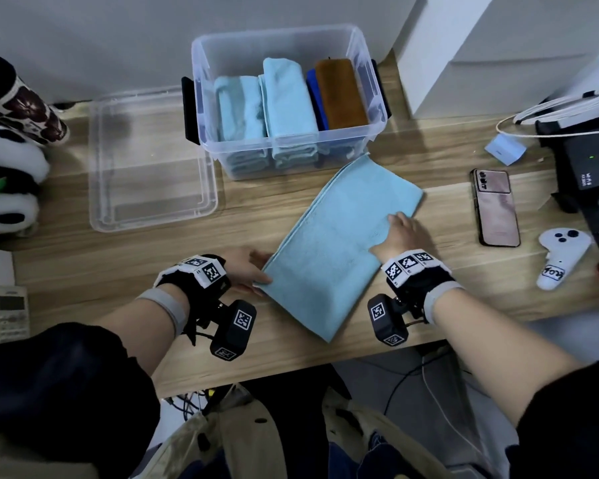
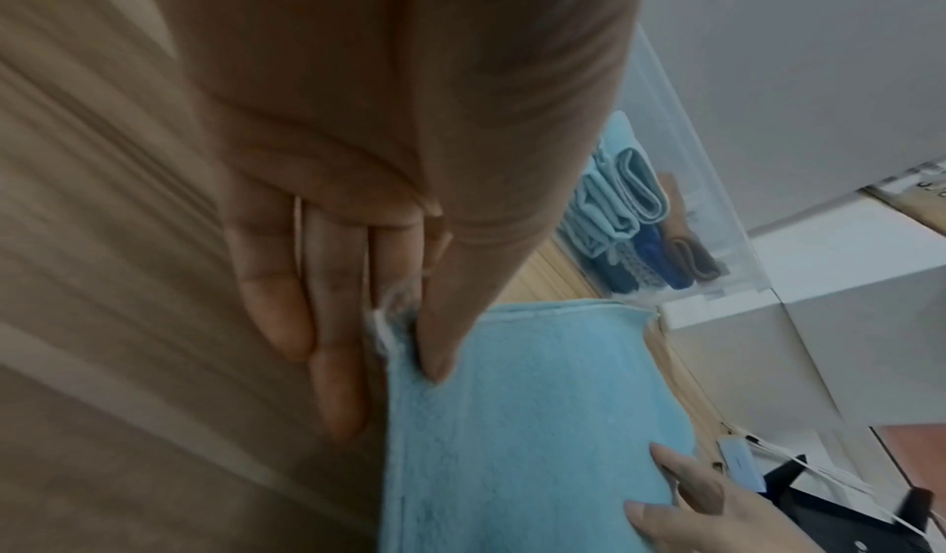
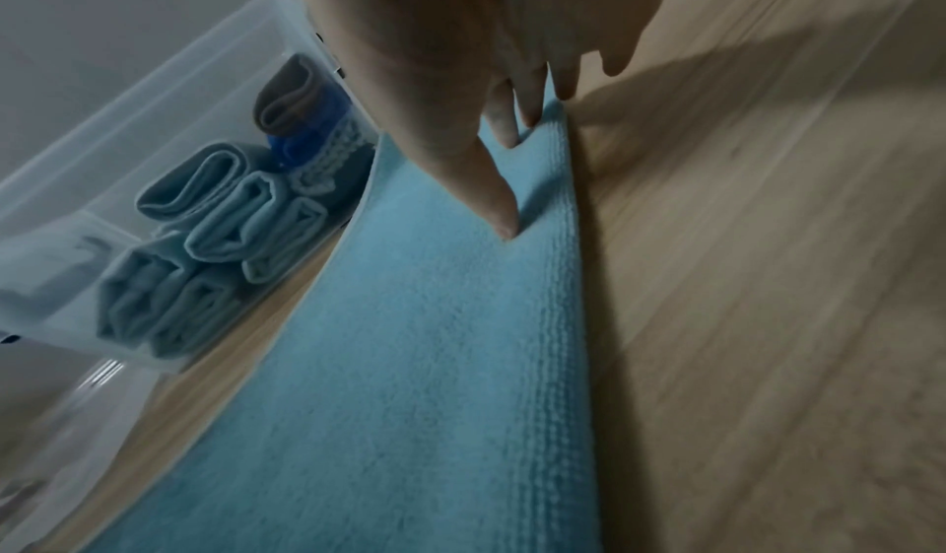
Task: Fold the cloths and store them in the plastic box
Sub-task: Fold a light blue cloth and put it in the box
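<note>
A light blue cloth (image 1: 329,257), folded in half, lies slanted on the wooden table in front of the clear plastic box (image 1: 277,31). My left hand (image 1: 261,267) pinches the cloth's near-left corner; in the left wrist view the thumb lies on top of the cloth (image 2: 537,420) and the corner sits between thumb and fingers (image 2: 338,392). My right hand (image 1: 398,226) lies flat on the cloth's right side, and its straight fingertips (image 3: 504,226) press the cloth (image 3: 435,339) near its folded edge. The box (image 3: 153,88) holds folded light blue cloths, a dark blue one and a brown one (image 1: 339,91).
The box's clear lid (image 1: 153,160) lies to the left of the box. A phone (image 1: 495,205), a white controller (image 1: 561,257), a black device (image 1: 595,160) and a small blue cube (image 1: 505,150) sit on the right. A plush panda (image 1: 7,188) and a remote (image 1: 11,312) are at the left.
</note>
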Motion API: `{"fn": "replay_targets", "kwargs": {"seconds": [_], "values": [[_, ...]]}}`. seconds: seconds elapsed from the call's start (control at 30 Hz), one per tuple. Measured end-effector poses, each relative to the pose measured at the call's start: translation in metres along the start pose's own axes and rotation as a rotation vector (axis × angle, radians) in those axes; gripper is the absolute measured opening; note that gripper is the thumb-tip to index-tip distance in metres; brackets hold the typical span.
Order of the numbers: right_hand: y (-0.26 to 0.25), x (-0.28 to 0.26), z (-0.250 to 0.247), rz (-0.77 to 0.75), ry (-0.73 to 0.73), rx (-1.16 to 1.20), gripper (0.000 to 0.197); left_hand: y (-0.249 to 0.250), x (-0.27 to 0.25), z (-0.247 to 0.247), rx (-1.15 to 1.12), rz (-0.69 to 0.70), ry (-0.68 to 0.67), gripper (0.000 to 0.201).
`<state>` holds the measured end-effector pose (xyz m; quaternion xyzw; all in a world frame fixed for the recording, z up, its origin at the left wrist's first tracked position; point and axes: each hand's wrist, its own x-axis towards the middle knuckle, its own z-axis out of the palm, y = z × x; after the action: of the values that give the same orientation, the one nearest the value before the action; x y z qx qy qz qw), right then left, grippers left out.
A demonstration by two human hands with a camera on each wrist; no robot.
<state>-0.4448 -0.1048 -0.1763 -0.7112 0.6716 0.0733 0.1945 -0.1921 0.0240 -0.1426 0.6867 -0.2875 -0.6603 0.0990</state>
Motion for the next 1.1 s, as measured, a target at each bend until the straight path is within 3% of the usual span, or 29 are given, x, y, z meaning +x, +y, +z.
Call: {"fn": "replay_targets", "kwargs": {"seconds": [0.17,0.23,0.33,0.4,0.5,0.57,0.67,0.73,0.8,0.9,0.97,1.1], "values": [[-0.004,-0.018,0.002,-0.061,0.049,0.252,0.059,0.010,0.004,0.010,-0.018,0.130,0.104,0.067],[-0.012,-0.034,0.005,-0.129,0.040,0.412,0.047,0.017,0.002,0.014,0.003,0.192,0.062,0.056],[-0.027,-0.059,0.008,-0.146,-0.187,0.718,0.036,0.030,-0.002,0.019,-0.057,0.202,0.012,0.028],[-0.036,-0.073,0.005,-0.119,-0.317,0.833,0.036,0.038,-0.005,0.025,-0.108,0.201,-0.025,0.022],[-0.044,-0.087,-0.001,-0.156,-0.468,0.814,0.041,0.049,-0.009,0.032,-0.205,0.216,-0.071,0.018],[-0.049,-0.092,-0.002,-0.173,-0.483,0.860,0.043,0.056,-0.012,0.036,-0.273,0.230,-0.058,0.016],[-0.052,-0.090,0.013,-0.147,-0.346,0.770,0.044,0.063,-0.015,0.040,-0.332,0.239,-0.076,0.020],[-0.046,-0.087,0.023,-0.034,-0.250,0.650,0.040,0.065,-0.017,0.041,-0.344,0.238,-0.083,0.023],[-0.037,-0.086,0.031,0.059,-0.234,0.616,0.028,0.065,-0.016,0.039,-0.360,0.242,-0.063,0.023],[-0.023,-0.090,0.029,0.090,-0.275,0.597,0.031,0.061,-0.014,0.030,-0.390,0.236,-0.032,0.018],[-0.011,-0.092,0.026,0.063,-0.295,0.563,0.030,0.054,-0.012,0.022,-0.318,0.227,-0.013,0.016],[0.010,-0.098,0.021,-0.018,-0.311,0.578,0.009,0.035,-0.008,0.013,0.022,0.225,0.071,0.013]]}}
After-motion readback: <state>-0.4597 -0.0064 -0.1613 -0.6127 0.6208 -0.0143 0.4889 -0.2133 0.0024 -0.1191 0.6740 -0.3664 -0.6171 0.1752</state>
